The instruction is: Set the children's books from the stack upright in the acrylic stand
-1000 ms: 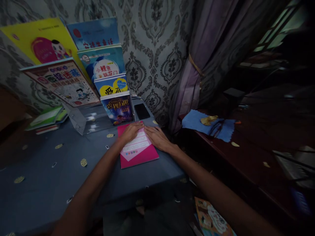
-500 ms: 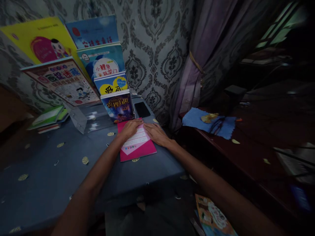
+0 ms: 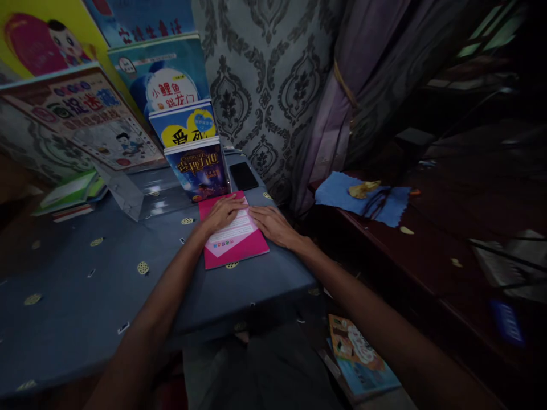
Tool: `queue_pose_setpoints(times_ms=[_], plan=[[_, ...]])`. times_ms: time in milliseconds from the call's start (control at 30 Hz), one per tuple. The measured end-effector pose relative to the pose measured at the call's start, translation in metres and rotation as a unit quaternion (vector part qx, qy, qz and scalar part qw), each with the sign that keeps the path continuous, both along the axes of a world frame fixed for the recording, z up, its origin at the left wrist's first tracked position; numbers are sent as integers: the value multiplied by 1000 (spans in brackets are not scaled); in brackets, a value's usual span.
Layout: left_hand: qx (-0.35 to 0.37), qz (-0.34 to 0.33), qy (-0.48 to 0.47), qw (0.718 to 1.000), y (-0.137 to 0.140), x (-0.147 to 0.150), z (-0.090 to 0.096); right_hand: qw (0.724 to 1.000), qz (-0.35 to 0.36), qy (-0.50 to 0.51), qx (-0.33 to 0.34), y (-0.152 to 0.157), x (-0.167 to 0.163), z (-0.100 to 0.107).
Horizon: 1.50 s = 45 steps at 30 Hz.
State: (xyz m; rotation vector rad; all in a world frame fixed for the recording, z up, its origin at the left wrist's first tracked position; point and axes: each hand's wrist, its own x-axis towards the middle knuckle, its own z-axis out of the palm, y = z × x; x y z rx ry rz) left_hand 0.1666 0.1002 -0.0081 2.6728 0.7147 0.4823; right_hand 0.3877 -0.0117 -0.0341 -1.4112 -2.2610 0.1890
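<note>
A pink book [image 3: 237, 257] lies flat on the cloth-covered table [image 3: 171, 296], with a pale panel of text facing up. My left hand [image 3: 223, 213] rests flat on its upper left part, fingers stretched out. On the upper right side of the same cover lies my right hand [image 3: 273, 225], also flat, its fingertips close to those of the left. Just beyond the book, a small purple book [image 3: 200, 173] stands at the front of a clear display rack [image 3: 128, 199]. A dark phone [image 3: 243, 176] lies to the right of the rack.
Several picture books, such as a brown-bordered one [image 3: 98, 117], stand in the rack. Green booklets [image 3: 70, 193] lie at the left. A blue cloth [image 3: 335, 191] is on the dark red furniture [image 3: 419, 250] to the right. Below sits an orange and blue book [image 3: 361, 356].
The view has shifted slightly, so the rack looks nearer and higher. Both hands stay flat on the pink book, with little visible movement.
</note>
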Motion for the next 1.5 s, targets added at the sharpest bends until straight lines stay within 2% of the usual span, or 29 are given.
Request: queue_pose_setpoints(times_ms=[267,467,600,733,1000,1167,1367,1500], plan=[[47,64,43,996,-20,6,7,1000,-19,-10,-9,-7,-5,5],[65,100,95,988,-39,13,20,1000,-13,22,-5,-47,-7,13],[30,64,105,992,-49,13,27,1000,-14,18,-5,-64,-7,14],[-2,17,92,996,-48,7,25,1000,-14,12,-4,-63,-7,14],[25,35,77,996,-54,9,20,1000,-16,5,-8,-62,-7,16],[11,36,69,997,-59,8,21,1000,-14,20,1,-74,-7,14],[-33,-19,49,998,-56,0,19,1000,-13,22,1,-82,-6,12],[-22,-41,43,998,-58,-2,16,1000,-13,23,-5,-82,-7,15]])
